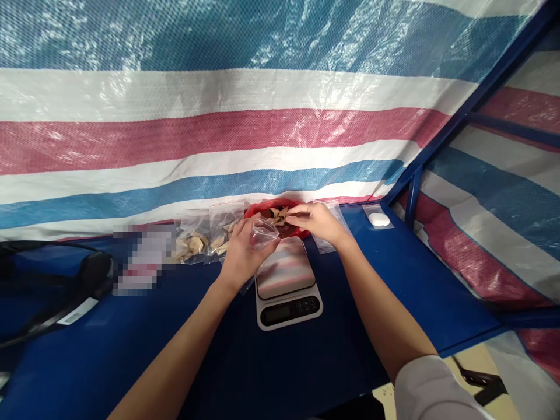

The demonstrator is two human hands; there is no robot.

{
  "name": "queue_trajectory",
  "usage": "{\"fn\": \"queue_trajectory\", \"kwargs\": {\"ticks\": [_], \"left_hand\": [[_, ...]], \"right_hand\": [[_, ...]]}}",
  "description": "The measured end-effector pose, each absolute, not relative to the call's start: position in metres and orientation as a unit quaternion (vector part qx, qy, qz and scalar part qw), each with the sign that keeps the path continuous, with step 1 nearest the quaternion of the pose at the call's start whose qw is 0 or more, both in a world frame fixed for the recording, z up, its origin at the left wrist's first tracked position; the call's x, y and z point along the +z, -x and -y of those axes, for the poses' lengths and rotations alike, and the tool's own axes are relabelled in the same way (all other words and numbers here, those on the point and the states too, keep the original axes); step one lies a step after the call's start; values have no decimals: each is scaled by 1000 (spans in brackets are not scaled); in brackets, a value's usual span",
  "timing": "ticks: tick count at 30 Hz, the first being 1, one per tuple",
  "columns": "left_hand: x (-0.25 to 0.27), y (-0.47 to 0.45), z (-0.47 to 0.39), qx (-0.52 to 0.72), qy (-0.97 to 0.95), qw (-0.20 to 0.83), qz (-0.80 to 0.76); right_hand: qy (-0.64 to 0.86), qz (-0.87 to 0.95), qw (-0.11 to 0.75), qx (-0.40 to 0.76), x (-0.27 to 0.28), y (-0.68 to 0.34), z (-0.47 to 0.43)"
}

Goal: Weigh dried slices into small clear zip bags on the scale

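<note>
My left hand (248,248) is closed around a clear plastic bag (264,232), held with its mouth up over the far end of a kitchen scale (286,274). My right hand (317,221) reaches into a red bag or bowl (257,207) behind the scale. Its thumb and fingertips pinch at dried, pale brown slices (279,217) lying among darker pieces. Which piece sits between the fingers is too small to tell. The scale is white with a shiny plate, and its display looks dark.
Clear bags of dried slices (192,244) lie left of my left hand. Flat clear bags (326,242) lie under my right wrist. A white oval object (378,219) rests on the blue table (394,268) at right. Black straps (87,280) lie at left; a striped tarp (219,140) hangs behind.
</note>
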State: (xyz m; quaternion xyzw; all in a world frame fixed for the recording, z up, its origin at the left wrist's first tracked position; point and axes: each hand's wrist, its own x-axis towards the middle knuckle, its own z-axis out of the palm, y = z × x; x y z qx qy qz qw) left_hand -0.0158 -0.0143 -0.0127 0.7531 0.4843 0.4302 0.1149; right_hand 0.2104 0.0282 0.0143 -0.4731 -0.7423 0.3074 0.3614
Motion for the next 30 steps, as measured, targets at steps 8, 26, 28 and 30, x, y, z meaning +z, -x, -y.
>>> {"fn": "queue_trajectory", "kwargs": {"ticks": [8, 26, 28, 30], "left_hand": [[10, 29, 0, 453, -722, 114, -511], [2, 25, -16, 428, -738, 186, -487], [1, 27, -15, 428, -736, 196, -487], [0, 28, -15, 432, -731, 200, -489]], "right_hand": [[503, 770, 315, 235, 18, -224, -51], [559, 801, 164, 138, -1, -205, -70], [566, 801, 148, 126, -3, -202, -70], [572, 799, 141, 119, -4, -199, -70]]}}
